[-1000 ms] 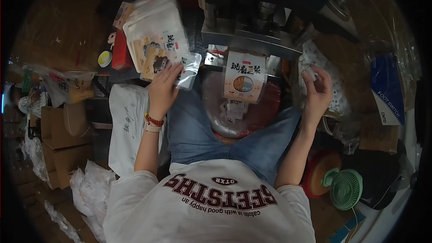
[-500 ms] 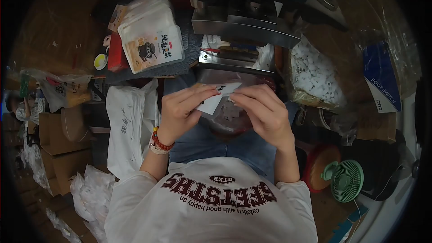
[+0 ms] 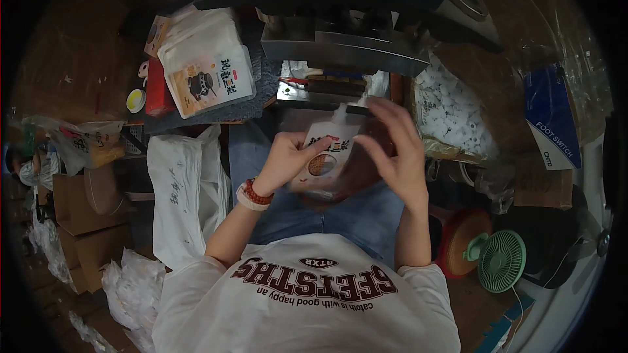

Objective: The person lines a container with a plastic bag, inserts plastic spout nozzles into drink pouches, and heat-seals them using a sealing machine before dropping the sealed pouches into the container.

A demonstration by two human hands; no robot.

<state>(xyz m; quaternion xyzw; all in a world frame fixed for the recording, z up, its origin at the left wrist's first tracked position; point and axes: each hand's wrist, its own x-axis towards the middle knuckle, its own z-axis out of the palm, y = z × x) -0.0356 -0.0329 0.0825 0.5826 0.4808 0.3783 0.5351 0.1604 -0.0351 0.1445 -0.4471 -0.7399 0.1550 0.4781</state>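
Note:
A printed pouch with a pale spout at its top is held over my lap, below the metal machine. My left hand grips its left side, thumb across the printed front. On the pouch's right, my right hand is spread, thumb and fingers apart, with nothing visible between them; its fingertips are blurred near the spout. A stack of printed pouches lies on the dark mat at the upper left. White spouts fill a plastic-lined box to the right of the machine.
A red box and a small yellow-green round container stand left of the stack. A white bag hangs beside my left arm. On the right are a green fan and a blue "FOOT SWITCH" box. Part of another person shows far left.
A pouch was taken from the stack and brought over my lap. My right hand brought a small white piece to it and has since opened; a spout now shows at the pouch's top.

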